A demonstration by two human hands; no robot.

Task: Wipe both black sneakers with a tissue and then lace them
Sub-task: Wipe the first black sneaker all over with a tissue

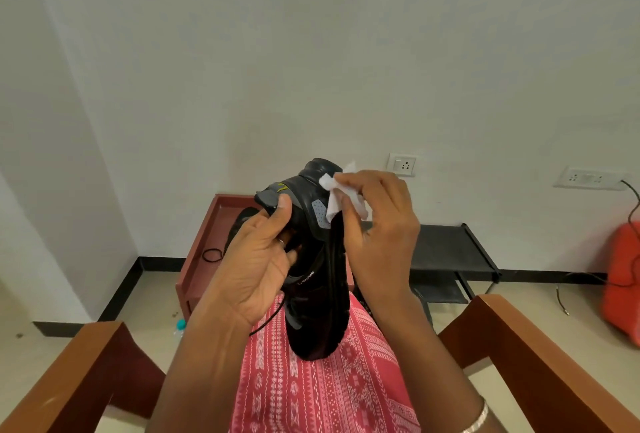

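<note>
The black sneaker (313,259) stands toe-down on the lap, long axis upright, left hand (256,259) closed around its collar, right hand (377,228) pinching the tissue (341,195) against what looks like the heel, right of the shoe.

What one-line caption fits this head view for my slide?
Seated person's left hand steadies a black sneaker on the lap while the right hand wipes its heel with a white tissue.
</note>
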